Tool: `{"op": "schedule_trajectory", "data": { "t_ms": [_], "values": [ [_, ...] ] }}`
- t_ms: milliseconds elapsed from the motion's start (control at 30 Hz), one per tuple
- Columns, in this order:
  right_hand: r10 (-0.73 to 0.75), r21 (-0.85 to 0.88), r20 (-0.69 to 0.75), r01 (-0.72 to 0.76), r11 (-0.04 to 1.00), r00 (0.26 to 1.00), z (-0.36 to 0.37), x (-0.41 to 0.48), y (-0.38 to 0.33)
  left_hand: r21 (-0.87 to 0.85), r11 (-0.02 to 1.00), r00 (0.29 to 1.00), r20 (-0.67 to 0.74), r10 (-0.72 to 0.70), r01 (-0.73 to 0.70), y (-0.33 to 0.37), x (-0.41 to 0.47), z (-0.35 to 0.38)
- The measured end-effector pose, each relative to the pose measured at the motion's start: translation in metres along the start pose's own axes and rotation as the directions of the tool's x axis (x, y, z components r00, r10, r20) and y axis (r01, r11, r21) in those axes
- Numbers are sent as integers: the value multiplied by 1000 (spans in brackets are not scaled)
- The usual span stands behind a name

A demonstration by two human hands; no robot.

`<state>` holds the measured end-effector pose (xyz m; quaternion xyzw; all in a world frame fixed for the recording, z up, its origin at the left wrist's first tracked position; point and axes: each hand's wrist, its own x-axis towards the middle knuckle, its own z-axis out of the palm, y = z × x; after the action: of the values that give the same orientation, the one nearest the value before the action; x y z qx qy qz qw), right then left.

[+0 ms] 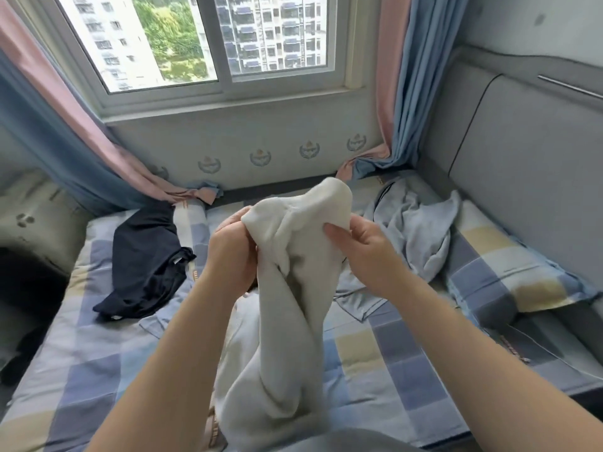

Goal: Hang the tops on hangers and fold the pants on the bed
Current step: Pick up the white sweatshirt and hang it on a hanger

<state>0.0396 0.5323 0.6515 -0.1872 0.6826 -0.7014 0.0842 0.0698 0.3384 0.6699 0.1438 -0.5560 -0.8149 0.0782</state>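
Right now both hands are closed on a cream-white garment of soft fabric [293, 288], held up above the blue-and-yellow checked bed [408, 370]. The left hand [233, 252] bunches one side of its upper end, the right hand [362, 252] pinches the other side, and the rest hangs twisted down toward the person's lap. Whether it is a top or pants I cannot tell while it is this crumpled.

To do this step well, I judge the hands should work outward along the edge until they find a waistband or shoulders. A shake should then drop the twist out before the garment is laid flat or hung. No hanger shows.

A dark navy garment [146, 262] lies crumpled on the bed to the left. A pale blue garment [414, 230] lies to the right, near the checked pillow [509, 272]. Both wait unsorted.
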Motion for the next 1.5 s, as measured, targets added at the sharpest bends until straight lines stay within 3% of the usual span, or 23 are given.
{"op": "schedule_trajectory", "data": {
  "t_ms": [67, 133, 200, 300, 400, 500, 667, 767, 900, 1067, 1200, 1233, 1300, 1400, 1433, 1500],
  "values": [
    [-56, -67, -13, 55, 996, 998, -2, 6, -7, 217, 976, 993, -113, 17, 8, -5, 2, -2],
    [-92, -129, 0, 91, 987, 996, -2, 13, -11, 346, 938, 996, -90, 24, 9, -11, 3, -6],
    [-117, -151, 7, 117, 982, 993, -1, 19, -14, 335, 942, 989, 144, -12, -37, -13, -1, -8],
    [-144, -215, 28, 147, 965, 989, 2, 25, -18, 357, 920, 885, 465, -24, -162, -22, -8, -2],
    [-118, -226, 5, 116, 967, 993, 6, 26, -21, 394, 867, 887, 449, 106, -304, -32, -11, 7],
    [-129, -286, -11, 121, 951, 992, 5, 25, -21, 506, 738, 877, 412, 248, -446, -35, -10, 8],
    [-74, -279, 26, 78, 957, 997, 2, 18, -18, 538, 674, 861, 344, 374, -507, -38, -7, 0],
    [-28, -282, 18, 32, 959, 999, -1, 15, -9, 527, 690, 868, 287, 406, -497, -43, -8, -2],
    [23, -194, -107, -43, 980, 994, -18, 10, 5, 385, 815, 897, 97, 432, -434, -35, -4, -17],
    [66, -100, -197, -87, 991, 978, -31, 11, 8, 209, 887, 889, 302, 343, -413, -30, -3, -30],
    [22, -136, -173, -46, 990, 985, -28, 19, -1, 262, 909, 899, 383, 212, -325, -39, -1, -29],
    [11, -141, -178, -37, 989, 984, -29, 20, -4, 318, 888, 882, 439, 172, -331, -42, 0, -31],
    [-19, -180, -181, -14, 984, 983, -36, 23, -11, 538, 783, 837, 545, -39, -313, -44, 3, -36],
    [-54, -279, -154, 9, 960, 987, -48, 26, -22, 860, 387, 819, 467, -333, -333, -46, 8, -46],
    [-53, -303, -153, 4, 953, 987, -52, 26, -25, 895, 289, 841, 427, -332, -340, -47, 10, -48],
    [-35, -348, -138, -15, 938, 990, -58, 27, -28, 886, 264, 891, 428, -150, -381, -47, 13, -47]
  ]
}}
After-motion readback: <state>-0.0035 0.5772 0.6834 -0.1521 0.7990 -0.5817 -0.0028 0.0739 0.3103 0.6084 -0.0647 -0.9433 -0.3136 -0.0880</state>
